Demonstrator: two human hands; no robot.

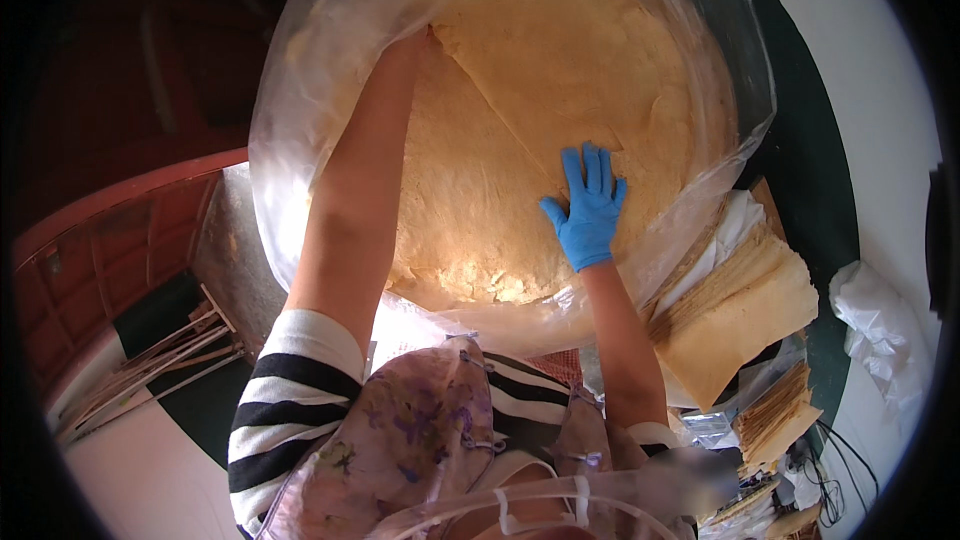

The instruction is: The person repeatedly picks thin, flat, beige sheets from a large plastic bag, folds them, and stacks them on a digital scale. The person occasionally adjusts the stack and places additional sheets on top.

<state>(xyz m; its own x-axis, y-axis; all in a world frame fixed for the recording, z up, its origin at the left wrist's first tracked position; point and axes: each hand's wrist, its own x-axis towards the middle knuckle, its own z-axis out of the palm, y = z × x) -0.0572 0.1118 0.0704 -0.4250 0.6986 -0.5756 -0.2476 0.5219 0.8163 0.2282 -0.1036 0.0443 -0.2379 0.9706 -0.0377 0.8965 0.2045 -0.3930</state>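
Observation:
A big round stack of thin tan sheets (pixel 450 170) lies in front of me inside clear plastic wrapping (pixel 300 70). My right hand (pixel 590 210), in a blue glove, presses flat on the top sheet with its fingers spread. My left arm reaches to the far left part of the stack. Only the wrist end of my left hand (pixel 420 40) shows; its fingers are hidden at the sheet and plastic. From there a slanting crease or sheet edge runs toward my right hand. Along the near rim the sheets are torn and flaky.
Folded tan sheets (pixel 740 310) are piled at the right, with another pile (pixel 780 415) nearer me. A white plastic bag (pixel 880 330) sits by the right wall, above black cables (pixel 840 470). Wooden sticks (pixel 160 370) lean at the left, below a red wooden frame (pixel 130 195).

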